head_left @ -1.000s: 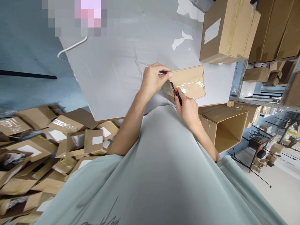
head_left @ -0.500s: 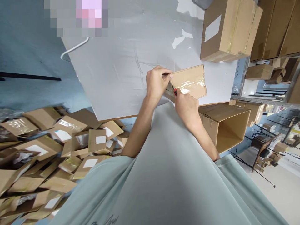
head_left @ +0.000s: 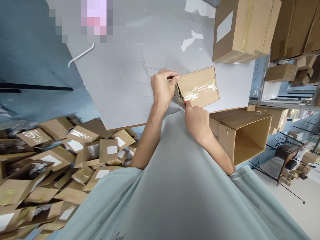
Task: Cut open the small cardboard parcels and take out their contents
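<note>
A small flat cardboard box (head_left: pixel 200 83) with shiny clear tape across its top lies tilted near the table's front edge. My left hand (head_left: pixel 163 85) pinches the box's far left corner between thumb and fingers. In my right hand (head_left: pixel 197 118) is a small red-and-black cutter (head_left: pixel 185 103), mostly hidden by the fingers. Its tip is at the near end of the box's left edge, where a dark gap shows along the seam.
The grey-white table (head_left: pixel 120 83) bears a large taped carton (head_left: pixel 247 30) at the back right. An open carton (head_left: pixel 225 133) stands below the table's right edge. Many opened boxes (head_left: pixel 108 150) are heaped on the floor at left. Shelving (head_left: pixel 287 101) with boxes stands at right.
The cutter has moved along the box's left edge toward me, and the gap at that edge looks wider. My left hand still pinches the corner. The view has shifted slightly.
</note>
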Tool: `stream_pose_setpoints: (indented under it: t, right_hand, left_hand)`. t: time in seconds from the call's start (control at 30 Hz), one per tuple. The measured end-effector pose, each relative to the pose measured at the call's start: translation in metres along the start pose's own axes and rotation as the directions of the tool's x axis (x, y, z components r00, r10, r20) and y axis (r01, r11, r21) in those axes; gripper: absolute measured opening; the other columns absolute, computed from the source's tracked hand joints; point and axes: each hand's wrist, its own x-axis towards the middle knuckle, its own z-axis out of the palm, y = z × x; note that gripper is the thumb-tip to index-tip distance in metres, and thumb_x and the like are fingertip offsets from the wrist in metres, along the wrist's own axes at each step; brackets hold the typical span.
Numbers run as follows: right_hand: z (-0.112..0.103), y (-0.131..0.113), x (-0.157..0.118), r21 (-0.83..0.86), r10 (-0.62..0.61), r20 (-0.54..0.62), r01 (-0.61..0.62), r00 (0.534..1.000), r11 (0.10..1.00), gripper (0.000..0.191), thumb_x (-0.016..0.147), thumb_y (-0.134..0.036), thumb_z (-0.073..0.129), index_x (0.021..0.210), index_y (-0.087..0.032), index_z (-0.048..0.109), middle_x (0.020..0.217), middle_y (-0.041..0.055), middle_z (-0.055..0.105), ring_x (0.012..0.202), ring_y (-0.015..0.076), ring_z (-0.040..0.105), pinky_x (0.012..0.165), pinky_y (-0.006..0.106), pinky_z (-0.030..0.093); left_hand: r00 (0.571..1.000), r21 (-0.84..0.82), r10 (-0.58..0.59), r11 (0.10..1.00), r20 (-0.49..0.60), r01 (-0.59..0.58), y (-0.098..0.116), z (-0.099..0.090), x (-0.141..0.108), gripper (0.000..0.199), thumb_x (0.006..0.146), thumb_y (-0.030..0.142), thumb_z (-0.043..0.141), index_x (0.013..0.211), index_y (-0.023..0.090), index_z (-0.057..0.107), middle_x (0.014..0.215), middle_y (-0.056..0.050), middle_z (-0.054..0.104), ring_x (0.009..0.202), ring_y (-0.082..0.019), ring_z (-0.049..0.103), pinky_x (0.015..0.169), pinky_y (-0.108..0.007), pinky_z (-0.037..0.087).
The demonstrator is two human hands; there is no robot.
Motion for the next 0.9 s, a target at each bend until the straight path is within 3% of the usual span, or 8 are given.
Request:
stream_pose_setpoints:
  t: [0.13, 0.23, 0.33, 0.47, 0.6, 0.7, 0.8, 0.9]
  right_hand:
    - [0.0, 0.005, -0.003, -0.062, -0.029, 0.056, 0.032, 0.998, 0.998, 0.047, 0.118, -0.016, 0.032, 0.155, -0.013, 0.061, 0.117, 0.0251, 0.085, 0.11, 0.0326, 0.084, 0.089, 0.039, 0.061]
    - [-0.007, 0.017, -0.008, -0.051, -0.068, 0.089, 0.072, 0.994, 0.996, 0.046, 0.121, -0.024, 0.036, 0.162, -0.015, 0.055, 0.122, 0.0222, 0.085, 0.111, 0.0328, 0.083, 0.091, 0.039, 0.06]
    - [-0.017, 0.042, -0.017, 0.022, -0.11, 0.077, 0.108, 0.991, 0.994, 0.047, 0.121, -0.034, 0.039, 0.165, -0.022, 0.055, 0.118, 0.0166, 0.086, 0.106, 0.0335, 0.082, 0.089, 0.037, 0.058]
    - [-0.015, 0.087, -0.014, 0.14, -0.103, -0.05, 0.11, 0.993, 0.984, 0.051, 0.12, -0.039, 0.04, 0.166, -0.026, 0.057, 0.112, 0.013, 0.087, 0.099, 0.0344, 0.081, 0.084, 0.036, 0.056]
    - [0.007, 0.137, 0.023, 0.239, -0.03, -0.251, 0.092, 0.968, 0.967, 0.057, 0.119, -0.046, 0.036, 0.167, -0.024, 0.057, 0.114, 0.0155, 0.087, 0.098, 0.0364, 0.081, 0.085, 0.04, 0.057]
    - [0.025, 0.167, 0.063, 0.295, 0.006, -0.383, 0.116, 0.924, 0.948, 0.063, 0.119, -0.051, 0.029, 0.166, -0.019, 0.055, 0.118, 0.0189, 0.085, 0.101, 0.0373, 0.081, 0.088, 0.044, 0.058]
    - [0.038, 0.184, 0.094, 0.334, -0.016, -0.425, 0.173, 0.905, 0.927, 0.066, 0.119, -0.055, 0.024, 0.164, -0.018, 0.053, 0.12, 0.0202, 0.083, 0.101, 0.0373, 0.081, 0.089, 0.046, 0.059]
    - [0.045, 0.191, 0.108, 0.359, -0.063, -0.412, 0.226, 0.909, 0.906, 0.064, 0.119, -0.056, 0.023, 0.162, -0.019, 0.053, 0.118, 0.0195, 0.083, 0.099, 0.0374, 0.081, 0.088, 0.047, 0.06]
  left_hand:
    - [0.998, -0.038, 0.016, 0.999, -0.067, -0.019, 0.005, 0.002, -0.001, 0.031, 0.107, 0.056, 0.073, 0.109, 0.027, 0.084, 0.113, -0.007, 0.084, 0.108, -0.026, 0.082, 0.099, -0.037, 0.07]
    - [0.997, -0.052, 0.031, 0.998, -0.069, -0.035, 0.005, 0.002, -0.001, 0.033, 0.106, 0.059, 0.073, 0.112, 0.028, 0.083, 0.113, -0.007, 0.083, 0.109, -0.026, 0.081, 0.098, -0.037, 0.069]
    - [0.997, -0.035, 0.034, 0.999, -0.069, -0.037, 0.008, -0.003, -0.007, 0.035, 0.106, 0.062, 0.073, 0.117, 0.03, 0.081, 0.117, -0.007, 0.081, 0.11, -0.025, 0.081, 0.098, -0.038, 0.068]
    - [0.994, 0.031, 0.049, 0.998, -0.098, -0.046, 0.019, -0.016, -0.036, 0.037, 0.11, 0.062, 0.066, 0.121, 0.03, 0.078, 0.124, -0.009, 0.078, 0.108, -0.024, 0.079, 0.093, -0.037, 0.067]
    - [0.995, 0.122, 0.083, 0.988, 0.054, -0.09, 0.029, -0.023, -0.075, 0.044, 0.101, 0.064, 0.078, 0.126, 0.028, 0.076, 0.125, -0.01, 0.077, 0.116, -0.027, 0.076, 0.094, -0.041, 0.067]
    - [0.983, 0.2, 0.046, 0.976, 0.18, -0.082, 0.029, -0.017, -0.094, 0.076, 0.084, 0.062, 0.096, 0.147, 0.031, 0.066, 0.149, -0.013, 0.07, 0.139, -0.035, 0.068, 0.106, -0.048, 0.065]
    - [0.976, 0.281, -0.032, 0.959, 0.214, -0.031, 0.027, -0.008, -0.103, 0.1, 0.078, 0.05, 0.103, 0.163, 0.032, 0.053, 0.164, -0.014, 0.062, 0.149, -0.038, 0.061, 0.115, -0.054, 0.06]
    - [0.98, 0.354, -0.081, 0.935, 0.182, 0.012, 0.028, -0.004, -0.105, 0.097, 0.077, 0.042, 0.104, 0.16, 0.03, 0.055, 0.156, -0.014, 0.067, 0.14, -0.037, 0.066, 0.114, -0.053, 0.06]
